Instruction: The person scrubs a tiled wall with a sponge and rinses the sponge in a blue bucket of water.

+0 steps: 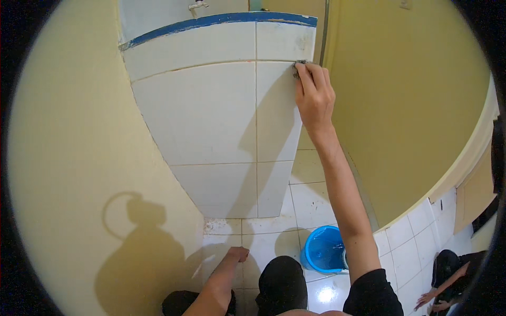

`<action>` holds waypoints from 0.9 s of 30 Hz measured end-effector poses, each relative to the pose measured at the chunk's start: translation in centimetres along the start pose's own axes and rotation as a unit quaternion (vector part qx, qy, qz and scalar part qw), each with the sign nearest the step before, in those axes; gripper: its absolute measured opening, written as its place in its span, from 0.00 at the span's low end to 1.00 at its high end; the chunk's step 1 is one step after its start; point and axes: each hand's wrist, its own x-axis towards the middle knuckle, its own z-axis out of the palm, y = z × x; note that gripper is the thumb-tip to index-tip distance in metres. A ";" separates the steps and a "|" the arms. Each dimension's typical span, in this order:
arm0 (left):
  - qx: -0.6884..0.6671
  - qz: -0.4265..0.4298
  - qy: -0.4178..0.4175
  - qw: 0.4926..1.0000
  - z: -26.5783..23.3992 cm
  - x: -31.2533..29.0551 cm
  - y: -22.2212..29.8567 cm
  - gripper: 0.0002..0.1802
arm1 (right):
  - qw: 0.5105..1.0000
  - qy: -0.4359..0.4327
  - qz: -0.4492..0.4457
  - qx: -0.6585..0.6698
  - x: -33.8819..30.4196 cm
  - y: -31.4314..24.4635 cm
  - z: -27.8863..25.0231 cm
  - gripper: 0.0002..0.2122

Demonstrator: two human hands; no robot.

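Observation:
My right hand [316,89] is stretched far forward, its fingers closed on a dark, wiry scouring pad [298,68]. The pad presses on the white tiled partition [200,116], by its right edge and just at the grout line under the top row. A greyish stain marks the tile above it. My left hand [241,254] hangs low over the floor between wall and knees, with its fingers curled in and nothing seen in them. It is apart from the partition.
A blue bucket [322,250] with water stands on the tiled floor beside my right knee. Yellow walls rise on both sides. The partition has a blue top edge [221,21], with a tap [198,5] beyond. Another person [453,274] crouches at far right, a hand near the floor.

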 end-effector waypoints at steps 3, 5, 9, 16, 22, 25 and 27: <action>0.037 -0.041 -0.079 0.995 -5.1 0.1 3.0 0.17 | 1.000 -0.010 0.019 -0.020 3.8 1.5 0.5 0.08; 0.140 -0.012 -0.108 0.984 -11.4 -1.4 7.1 0.17 | 0.999 -0.004 0.027 -0.045 6.2 2.9 0.6 0.08; 0.154 -0.014 -0.009 0.988 -18.6 -5.5 9.2 0.14 | 0.997 -0.028 0.055 -0.048 3.7 0.8 -0.3 0.08; 0.121 0.131 0.070 0.982 -23.4 -7.5 17.4 0.17 | 0.995 -0.043 0.068 -0.053 5.4 2.7 -1.0 0.09; -0.016 0.257 0.123 0.958 -23.2 -5.2 18.3 0.14 | 0.990 -0.076 0.110 -0.051 4.0 0.6 -0.6 0.08; 0.063 0.224 0.090 0.968 -22.5 -3.9 18.5 0.14 | 0.989 -0.083 0.100 -0.066 6.4 1.6 -0.4 0.08; 0.077 0.213 0.078 0.971 -22.4 -2.6 17.7 0.17 | 0.990 -0.081 0.088 -0.069 6.7 1.4 -0.1 0.08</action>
